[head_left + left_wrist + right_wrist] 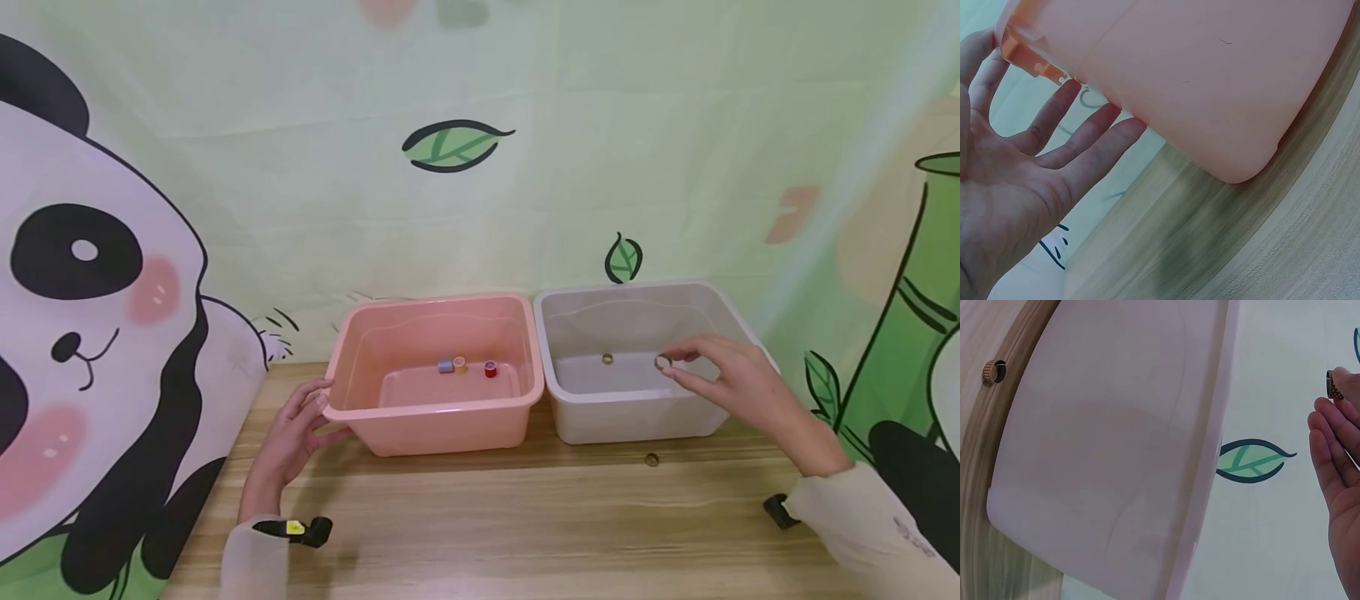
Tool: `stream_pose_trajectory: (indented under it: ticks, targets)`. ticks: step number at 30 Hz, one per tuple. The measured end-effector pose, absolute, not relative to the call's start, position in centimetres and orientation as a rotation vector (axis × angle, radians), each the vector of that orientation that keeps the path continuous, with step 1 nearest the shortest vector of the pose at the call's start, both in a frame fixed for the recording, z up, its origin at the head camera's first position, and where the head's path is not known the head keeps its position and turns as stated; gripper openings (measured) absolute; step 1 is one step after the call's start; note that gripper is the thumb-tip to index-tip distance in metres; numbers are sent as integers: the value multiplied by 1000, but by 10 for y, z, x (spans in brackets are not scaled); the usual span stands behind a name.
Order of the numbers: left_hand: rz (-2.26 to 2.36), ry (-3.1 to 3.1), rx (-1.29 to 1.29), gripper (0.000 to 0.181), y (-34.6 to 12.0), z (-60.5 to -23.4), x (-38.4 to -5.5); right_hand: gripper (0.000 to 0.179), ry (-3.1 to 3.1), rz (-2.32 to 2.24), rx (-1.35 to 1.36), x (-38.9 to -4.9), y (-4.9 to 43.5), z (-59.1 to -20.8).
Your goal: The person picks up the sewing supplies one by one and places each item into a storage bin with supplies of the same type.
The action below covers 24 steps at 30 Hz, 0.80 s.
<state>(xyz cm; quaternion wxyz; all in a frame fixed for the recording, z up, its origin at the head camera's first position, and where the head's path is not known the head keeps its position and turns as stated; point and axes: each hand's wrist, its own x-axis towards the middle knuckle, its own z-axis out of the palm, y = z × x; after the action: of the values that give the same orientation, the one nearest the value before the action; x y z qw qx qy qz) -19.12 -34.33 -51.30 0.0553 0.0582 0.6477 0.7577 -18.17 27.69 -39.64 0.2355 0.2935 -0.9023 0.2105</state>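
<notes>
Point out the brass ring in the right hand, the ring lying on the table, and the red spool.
brass ring [662, 362], head view, its face.
table ring [652, 459], head view, its top.
red spool [491, 370], head view, its side.

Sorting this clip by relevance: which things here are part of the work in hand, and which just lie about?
In use:
right hand pinching a brass ring
white tub, one ring inside
ring on the table
left hand touching the pink tub

Lying about:
three small spools in the pink tub
panda backdrop

Small brass-coloured knurled ring [662, 362] pinched in right hand [738, 385] above white bin [630, 417], upright on edge.
</notes>
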Motion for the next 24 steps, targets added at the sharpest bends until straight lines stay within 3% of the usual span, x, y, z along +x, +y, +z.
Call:
stream_pose_trajectory:
  ticks: [24]
  targets:
    - [2290,1977,168,30,-344,-512,-191,32,-2443,538,963,-205,276,-380]
